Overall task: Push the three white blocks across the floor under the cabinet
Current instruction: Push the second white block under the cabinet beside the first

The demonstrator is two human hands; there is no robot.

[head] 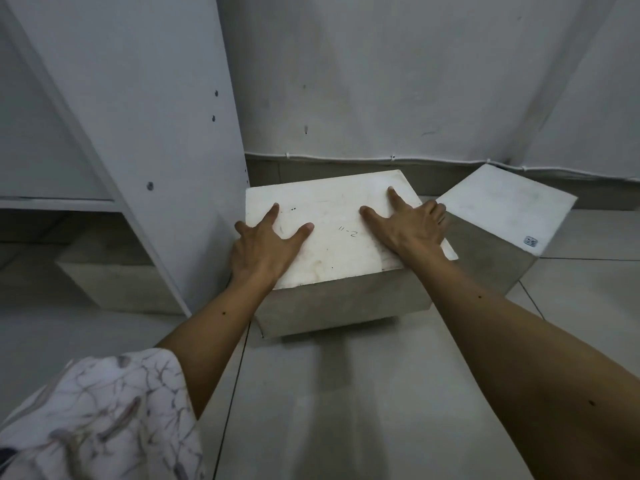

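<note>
A white block (332, 237) marked "11-2" stands on the tiled floor, right beside the cabinet's side panel (152, 133). My left hand (266, 247) lies flat on its top at the near-left corner, fingers spread. My right hand (408, 226) rests flat on the top's right side, fingers apart. A second white block (498, 206) stands to the right, turned at an angle, with a small sticker on its near corner. A third block (114, 282) sits under the cabinet at the left, in shadow.
A white wall (415, 81) with a thin cable along its base runs behind the blocks. A cabinet shelf edge (59, 204) crosses the left. Grey floor tiles (346, 410) stretch toward me. A patterned sleeve (104, 420) covers my left upper arm.
</note>
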